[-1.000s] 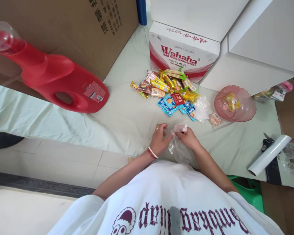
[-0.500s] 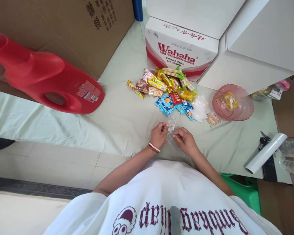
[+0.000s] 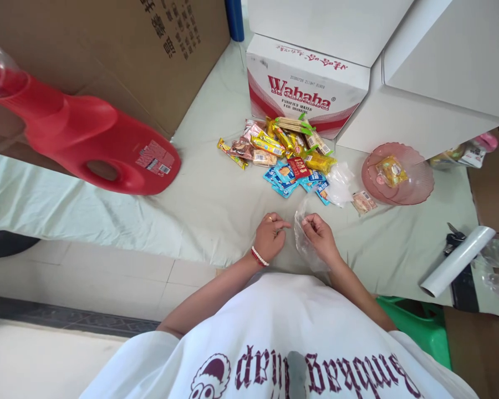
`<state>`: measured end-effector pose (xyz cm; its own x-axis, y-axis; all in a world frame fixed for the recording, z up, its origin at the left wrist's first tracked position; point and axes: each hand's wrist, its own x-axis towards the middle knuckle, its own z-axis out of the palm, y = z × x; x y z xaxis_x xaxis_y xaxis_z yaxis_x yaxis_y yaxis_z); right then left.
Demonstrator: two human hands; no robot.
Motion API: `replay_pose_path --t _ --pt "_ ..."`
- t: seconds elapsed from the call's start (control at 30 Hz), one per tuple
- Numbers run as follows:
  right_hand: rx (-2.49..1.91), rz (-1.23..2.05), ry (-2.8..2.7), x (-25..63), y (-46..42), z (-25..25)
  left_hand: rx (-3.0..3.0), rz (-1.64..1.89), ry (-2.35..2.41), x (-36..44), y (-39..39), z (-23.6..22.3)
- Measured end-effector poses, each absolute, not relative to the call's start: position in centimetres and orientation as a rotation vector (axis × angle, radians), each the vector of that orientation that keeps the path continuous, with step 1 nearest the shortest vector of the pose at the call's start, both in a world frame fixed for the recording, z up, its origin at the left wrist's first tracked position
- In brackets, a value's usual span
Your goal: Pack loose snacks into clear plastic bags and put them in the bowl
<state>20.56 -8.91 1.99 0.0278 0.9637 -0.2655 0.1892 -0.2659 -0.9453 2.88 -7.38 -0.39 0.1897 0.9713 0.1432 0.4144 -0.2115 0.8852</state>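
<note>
Bag (image 3: 303, 238) pinched in right hand (image 3: 318, 233); left hand (image 3: 271, 237) beside it, fingers curled, grip empty; snacks (image 3: 280, 147) heaped beyond.

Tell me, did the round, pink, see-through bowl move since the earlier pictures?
No. Judged against the red-and-white cardboard box, the bowl sits in the same spot.

Red jug (image 3: 135, 166) clipped at left — blue cylinder (image 3: 234, 19) clipped up top — and the right hand (image 3: 321, 238) covers part of the clear bag (image 3: 305, 255)!
</note>
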Motion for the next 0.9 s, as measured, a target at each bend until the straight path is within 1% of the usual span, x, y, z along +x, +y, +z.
replay_pose_path --t 0.1,0.17,0.27,0.33,0.53,0.9 --pt "-1.593 1.193 -1.312 20.7 -9.2 2.1 1.693 1.091 1.342 2.8 -7.7 0.5" --pt "-1.625 1.103 -1.416 20.7 -9.3 2.1 1.765 1.132 1.290 2.9 -7.6 1.4" --pt "-1.656 1.016 -1.516 20.7 -9.5 2.1 1.966 1.026 1.100 3.3 -7.2 2.2" --pt "-1.677 0.996 -1.513 20.8 -9.5 1.8 1.993 0.965 1.121 3.6 -6.9 2.1" --pt "-1.626 1.136 -1.307 20.9 -9.9 1.2 1.819 0.815 1.386 3.9 -6.5 0.9" --pt "-1.494 1.210 -1.084 20.5 -9.8 1.8 1.647 0.646 1.495 4.5 -6.2 0.8"
